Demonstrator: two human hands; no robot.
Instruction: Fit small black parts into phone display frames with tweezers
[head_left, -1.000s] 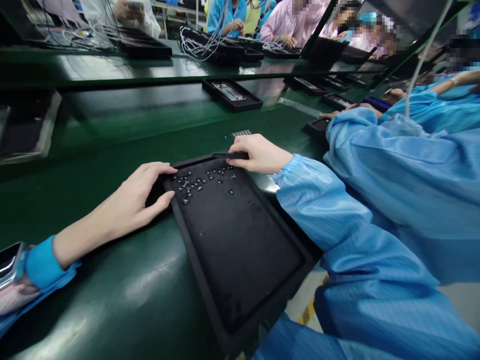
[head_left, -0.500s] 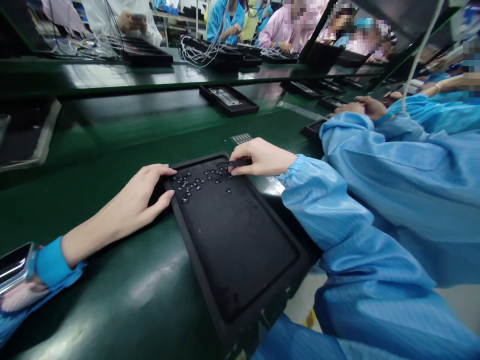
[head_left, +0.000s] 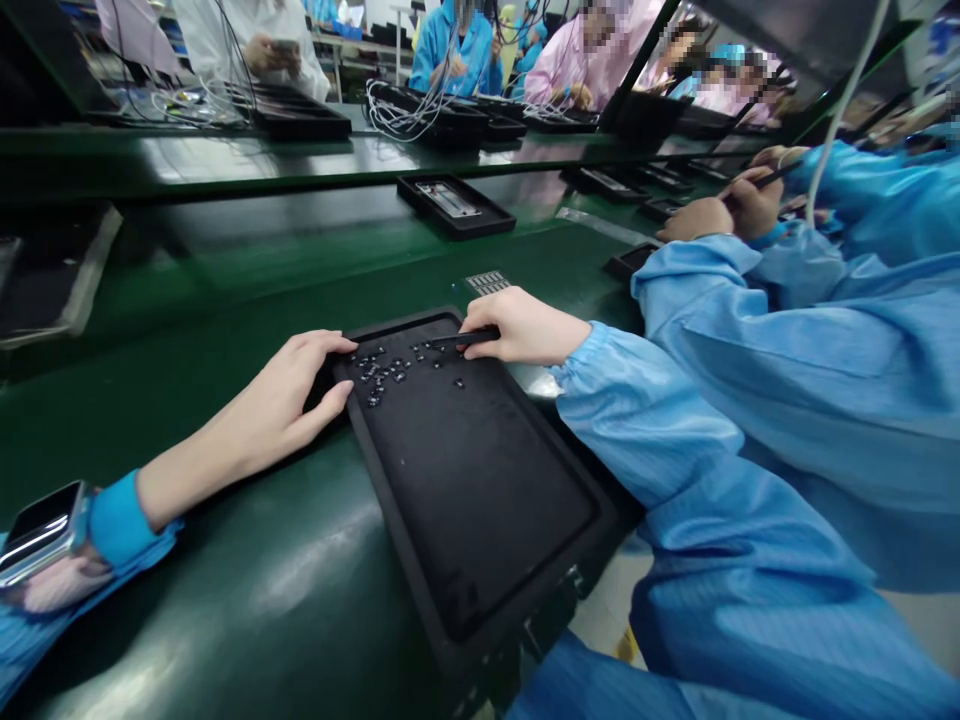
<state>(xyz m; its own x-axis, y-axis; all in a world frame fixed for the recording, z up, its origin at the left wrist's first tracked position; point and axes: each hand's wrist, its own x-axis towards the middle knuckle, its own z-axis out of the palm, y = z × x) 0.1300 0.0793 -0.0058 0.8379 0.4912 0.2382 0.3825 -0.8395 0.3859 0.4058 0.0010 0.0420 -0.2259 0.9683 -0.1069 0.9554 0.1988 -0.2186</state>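
While the left hand (head_left: 281,405) lies spread at the black tray's (head_left: 487,480) far-left corner, thumb and fingertips apart against its rim, the right hand (head_left: 521,325) pinches one slim black tool (head_left: 472,337) over the tray's far end. Tool tip at the small parts (head_left: 386,372); contact unclear. Parts: more than a dozen, bunched in the tray's far-left area, too crowded for exact count; one sits apart, nearer the tray's middle. One patterned sheet (head_left: 487,282) just beyond the tray. Farther beyond it, one shallow box (head_left: 495,217) holding one flat pale item (head_left: 448,198). Left of the tray: one wristwatch (head_left: 45,530).
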